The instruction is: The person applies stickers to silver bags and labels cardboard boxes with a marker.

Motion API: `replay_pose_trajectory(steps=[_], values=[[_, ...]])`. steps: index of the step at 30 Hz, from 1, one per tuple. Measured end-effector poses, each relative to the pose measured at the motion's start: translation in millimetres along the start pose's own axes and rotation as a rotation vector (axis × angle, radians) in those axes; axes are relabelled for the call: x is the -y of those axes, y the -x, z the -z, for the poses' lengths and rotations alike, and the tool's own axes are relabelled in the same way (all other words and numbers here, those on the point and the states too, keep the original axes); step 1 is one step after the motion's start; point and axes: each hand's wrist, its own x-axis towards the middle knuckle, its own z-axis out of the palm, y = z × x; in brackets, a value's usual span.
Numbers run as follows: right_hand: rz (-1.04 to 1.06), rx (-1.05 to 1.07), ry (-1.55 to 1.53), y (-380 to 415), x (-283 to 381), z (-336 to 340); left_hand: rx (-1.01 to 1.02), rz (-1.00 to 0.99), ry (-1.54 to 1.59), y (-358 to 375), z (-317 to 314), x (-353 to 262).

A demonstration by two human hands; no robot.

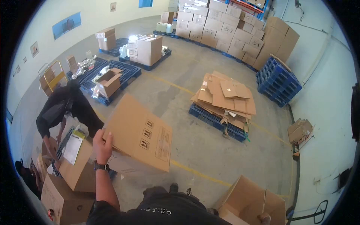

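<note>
My left hand (102, 146), with a dark watch on its wrist, grips the near left edge of a closed cardboard box (140, 140). This box is tilted and shows printed up-arrow symbols; its underside is hidden. Low on the right, my right hand (264, 218) is only partly in view, its fingers closed on the edge of an open cardboard box (242, 198). Beside my left forearm stands another cardboard box (80, 174) with a clipboard and papers (74, 147) on top. Below that is a further carton (65, 202).
At left, a person in dark clothes (69, 105) bends over the boxes. Flattened cardboard (228, 93) lies on a blue pallet (217, 122) ahead. Stacked cartons (221, 28) line the back, near stacked blue pallets (279, 80). Another pallet (131, 71) carries an open box (108, 82).
</note>
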Motion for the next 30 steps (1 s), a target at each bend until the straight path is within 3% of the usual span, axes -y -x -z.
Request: replay_pose_trajectory(steps=[7,10,13,15,18,20,26,30], values=[[0.052,-0.031,0.121,-105.0,114.7,69.2,-0.090,0.084,-0.062,-133.0,-126.7,51.2],[-0.037,-0.049,-0.061,-128.6,237.7,135.4,-0.093,0.119,-0.045,-197.0,-194.0,92.0],[0.054,-0.119,-0.327,-182.4,315.8,170.3,-0.081,0.132,-0.091,-262.8,-250.9,105.2],[0.276,-0.183,-0.189,-215.5,373.1,197.5,-0.103,0.156,-0.117,-317.4,-291.8,110.7],[0.245,-0.252,-0.156,-204.7,517.3,267.3,0.003,0.139,-0.171,-386.2,-339.6,124.4],[0.262,-0.355,-0.061,-282.7,545.9,275.5,0.036,0.191,-0.208,-437.8,-373.7,120.5],[0.417,-0.227,-0.051,-362.6,768.5,390.8,0.032,0.192,-0.202,-553.5,-484.2,156.5],[0.475,-0.221,0.243,-499.2,890.0,445.2,0.028,0.211,-0.277,-628.7,-558.4,173.1]])
